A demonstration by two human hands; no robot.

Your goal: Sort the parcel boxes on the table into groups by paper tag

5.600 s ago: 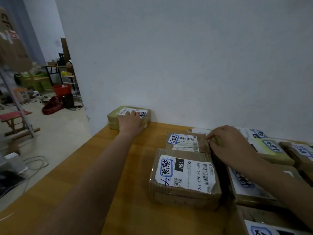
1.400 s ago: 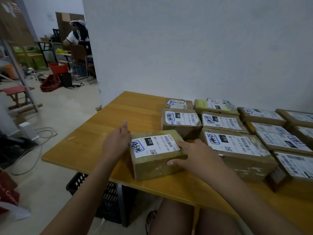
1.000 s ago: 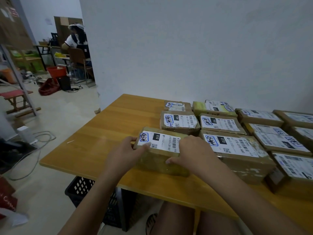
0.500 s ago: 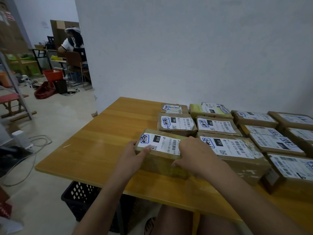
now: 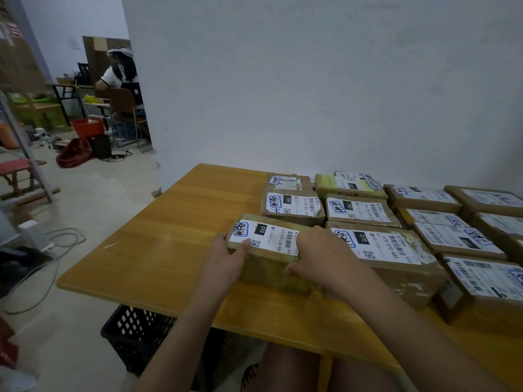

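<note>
Parcel boxes [image 5: 365, 210] are lying in close rows over the right half of the worktop [image 5: 175, 236], tags facing up, back rows against the wall. Left half of the worktop is showing bare wood.

Front box [image 5: 266, 271], the one in hand, is sitting at the left end of the nearest row, close to the worktop's front edge. It is lying just beside a larger box [image 5: 396, 278] marked 070, and just in front of another box [image 5: 293, 206] marked 15H. The right hand is hiding the gap to the larger box, so contact cannot be told.

Handling, as a judgement:
- Brown cardboard under glossy tape, so it is probably behaving as stiff and fairly light.
- The taped skin may be running slick under the fingers.
- Best hold is looking like the two short ends, palms squeezing inward and thumbs over the top edge. That is leaving the print readable.

Both forearms are reaching forward from below the frame and converging on this box.
- Left hand [image 5: 226, 258] is gripping the left end, with the thumb lying across the top at the tag's corner.
- Right hand [image 5: 319, 256] is curling over the right end, knuckles up and fingers wrapping the near edge.
- Both hands are closing on the box, and neither is holding anything else.

Paper tag [image 5: 268, 236] on top is carrying a blue-circled handwritten mark, a black 010 block and barcodes.
</note>
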